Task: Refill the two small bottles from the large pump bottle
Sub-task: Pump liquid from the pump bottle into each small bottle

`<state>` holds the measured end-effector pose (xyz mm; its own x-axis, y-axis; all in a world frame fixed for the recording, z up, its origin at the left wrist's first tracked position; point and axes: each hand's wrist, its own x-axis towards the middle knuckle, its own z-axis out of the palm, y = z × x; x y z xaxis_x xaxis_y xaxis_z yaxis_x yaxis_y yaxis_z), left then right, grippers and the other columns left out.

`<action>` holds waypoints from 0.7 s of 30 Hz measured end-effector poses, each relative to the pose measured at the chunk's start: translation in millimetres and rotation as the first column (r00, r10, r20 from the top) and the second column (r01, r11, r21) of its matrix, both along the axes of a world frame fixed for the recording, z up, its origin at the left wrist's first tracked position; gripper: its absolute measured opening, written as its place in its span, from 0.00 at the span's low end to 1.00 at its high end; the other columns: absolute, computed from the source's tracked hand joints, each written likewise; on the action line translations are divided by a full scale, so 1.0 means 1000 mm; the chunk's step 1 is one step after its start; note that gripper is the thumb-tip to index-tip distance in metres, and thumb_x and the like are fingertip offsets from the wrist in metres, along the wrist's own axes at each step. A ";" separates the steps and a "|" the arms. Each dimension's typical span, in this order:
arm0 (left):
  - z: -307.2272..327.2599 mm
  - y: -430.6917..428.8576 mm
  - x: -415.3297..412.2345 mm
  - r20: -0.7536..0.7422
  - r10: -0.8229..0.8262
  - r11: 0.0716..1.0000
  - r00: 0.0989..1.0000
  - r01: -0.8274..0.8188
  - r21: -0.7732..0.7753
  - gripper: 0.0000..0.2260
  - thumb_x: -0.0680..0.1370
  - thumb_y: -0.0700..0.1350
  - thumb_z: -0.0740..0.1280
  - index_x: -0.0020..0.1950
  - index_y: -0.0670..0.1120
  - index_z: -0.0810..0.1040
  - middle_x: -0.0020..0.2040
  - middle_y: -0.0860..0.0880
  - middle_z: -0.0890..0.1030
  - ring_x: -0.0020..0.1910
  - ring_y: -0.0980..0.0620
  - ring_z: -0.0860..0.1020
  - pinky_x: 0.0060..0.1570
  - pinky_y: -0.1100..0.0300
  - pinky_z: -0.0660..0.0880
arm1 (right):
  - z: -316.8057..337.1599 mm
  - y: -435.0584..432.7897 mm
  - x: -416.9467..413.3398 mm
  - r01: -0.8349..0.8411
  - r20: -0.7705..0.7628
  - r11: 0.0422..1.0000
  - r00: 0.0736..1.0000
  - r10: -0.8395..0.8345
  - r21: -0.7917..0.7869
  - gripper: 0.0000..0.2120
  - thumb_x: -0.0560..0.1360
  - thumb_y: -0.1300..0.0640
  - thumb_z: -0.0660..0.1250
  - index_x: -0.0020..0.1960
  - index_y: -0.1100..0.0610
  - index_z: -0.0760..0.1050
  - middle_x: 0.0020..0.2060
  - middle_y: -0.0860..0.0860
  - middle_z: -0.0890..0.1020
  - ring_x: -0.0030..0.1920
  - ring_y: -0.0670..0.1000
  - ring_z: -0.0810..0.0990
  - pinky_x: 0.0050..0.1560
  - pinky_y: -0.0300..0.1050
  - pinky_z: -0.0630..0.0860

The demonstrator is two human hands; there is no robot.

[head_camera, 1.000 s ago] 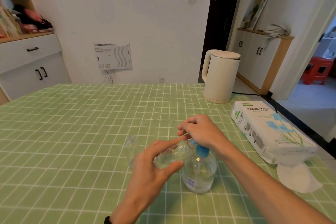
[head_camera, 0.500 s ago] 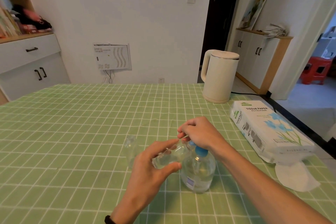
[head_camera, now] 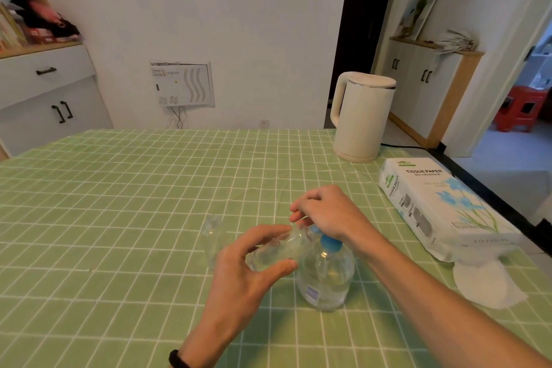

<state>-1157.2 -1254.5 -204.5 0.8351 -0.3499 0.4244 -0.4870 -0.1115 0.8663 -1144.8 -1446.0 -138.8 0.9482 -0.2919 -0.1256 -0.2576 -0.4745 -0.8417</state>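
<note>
A standing small bottle [head_camera: 212, 236], faint against the worktop [head_camera: 119, 218], is leftmost. The left grip [head_camera: 248, 275] pinches a tilted small bottle [head_camera: 280, 249]. Its mouth is hidden beneath the right grip [head_camera: 325, 212], which curls over the head of the large pump bottle [head_camera: 325, 278].

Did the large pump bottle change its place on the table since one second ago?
No. The large pump bottle keeps its place against the tissue pack and the kettle; only the view shifted slightly.

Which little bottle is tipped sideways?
The small bottle gripped by the left hand, tipped toward the large pump bottle. The other small bottle stands upright on the table, untouched.
</note>
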 end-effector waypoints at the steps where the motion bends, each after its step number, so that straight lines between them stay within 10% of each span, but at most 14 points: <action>1: 0.000 0.000 0.000 0.000 0.002 1.000 1.000 -0.002 0.003 0.20 0.69 0.44 0.82 0.59 0.59 0.85 0.54 0.61 0.87 0.58 0.57 0.84 0.61 0.67 0.76 | 0.000 0.000 0.000 0.007 0.007 1.000 1.000 -0.007 0.000 0.11 0.81 0.59 0.65 0.46 0.55 0.86 0.41 0.48 0.89 0.40 0.44 0.87 0.49 0.42 0.82; 16: 0.009 0.000 -0.004 -0.004 -0.015 1.000 1.000 0.015 -0.011 0.20 0.69 0.54 0.79 0.60 0.62 0.84 0.55 0.62 0.87 0.58 0.59 0.84 0.60 0.68 0.76 | 0.015 0.003 -0.003 -0.045 0.071 0.975 0.996 0.062 -0.217 0.12 0.82 0.50 0.64 0.46 0.46 0.85 0.46 0.53 0.89 0.53 0.60 0.86 0.56 0.57 0.82; 21: 0.001 0.000 -0.003 -0.017 -0.001 1.000 1.000 0.001 0.006 0.20 0.71 0.45 0.82 0.60 0.59 0.85 0.55 0.61 0.87 0.58 0.59 0.84 0.62 0.65 0.77 | 0.006 0.001 0.000 -0.052 0.023 0.989 0.998 0.055 -0.137 0.15 0.80 0.58 0.65 0.40 0.46 0.84 0.43 0.44 0.88 0.48 0.50 0.87 0.59 0.54 0.83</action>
